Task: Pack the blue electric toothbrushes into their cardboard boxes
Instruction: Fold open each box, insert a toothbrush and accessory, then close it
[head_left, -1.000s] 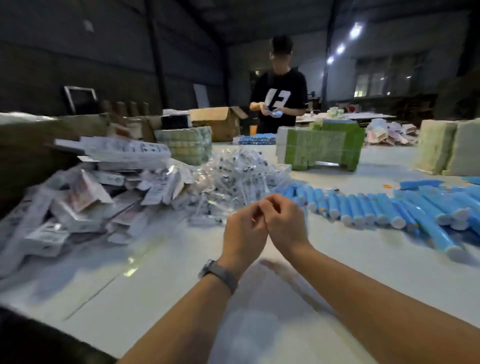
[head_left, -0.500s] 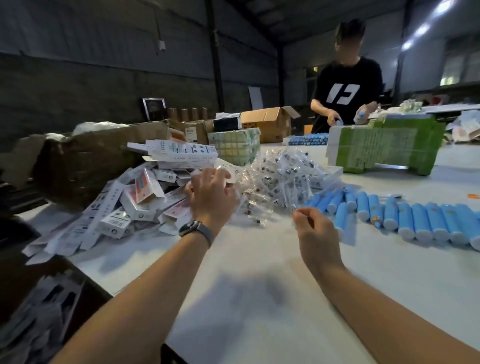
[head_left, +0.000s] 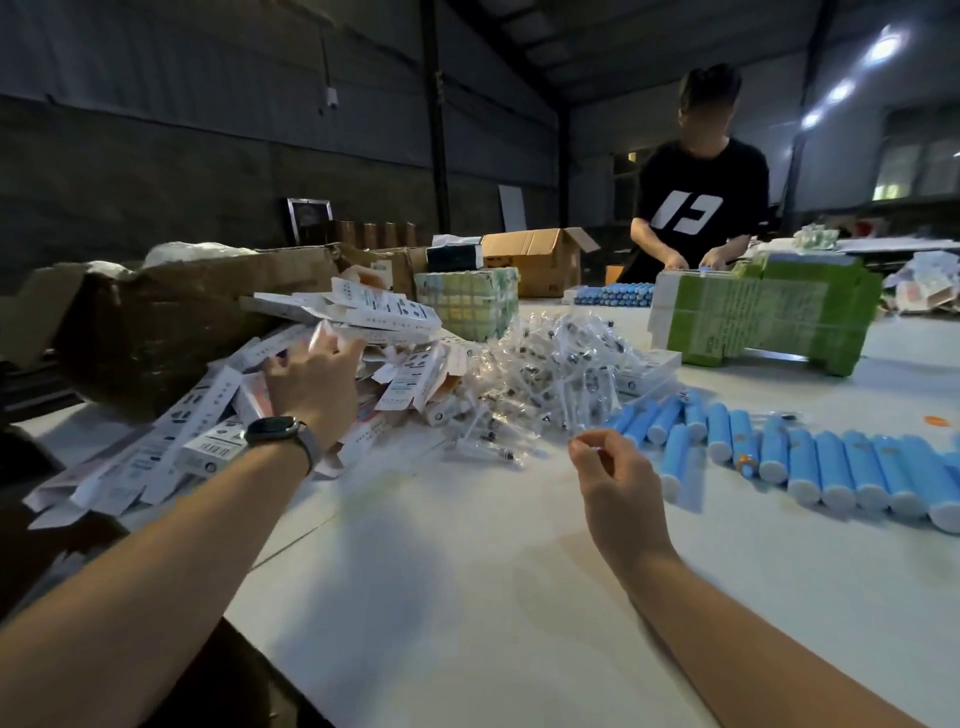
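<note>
A row of blue electric toothbrush handles (head_left: 810, 467) lies on the white table at the right. Flat white cardboard boxes (head_left: 171, 441) are heaped at the left. My left hand (head_left: 311, 384), with a watch on the wrist, reaches into that heap, its fingers touching a flat box (head_left: 363, 317); whether it grips the box I cannot tell. My right hand (head_left: 613, 478) hovers over the table near the closest blue handles, fingers curled loosely, with nothing visible in it. A pile of small clear bags with brush heads (head_left: 550, 374) lies between the boxes and the handles.
A big torn brown carton (head_left: 171, 322) stands behind the box heap. A green and white block of packed boxes (head_left: 763, 317) stands at the back right, with another person (head_left: 701, 208) working behind it. More blue handles (head_left: 618, 296) and an open carton (head_left: 535, 260) lie farther back.
My hands were together in the middle; the left has moved left into the box heap, the right stayed over the table. My view has turned to the left.
</note>
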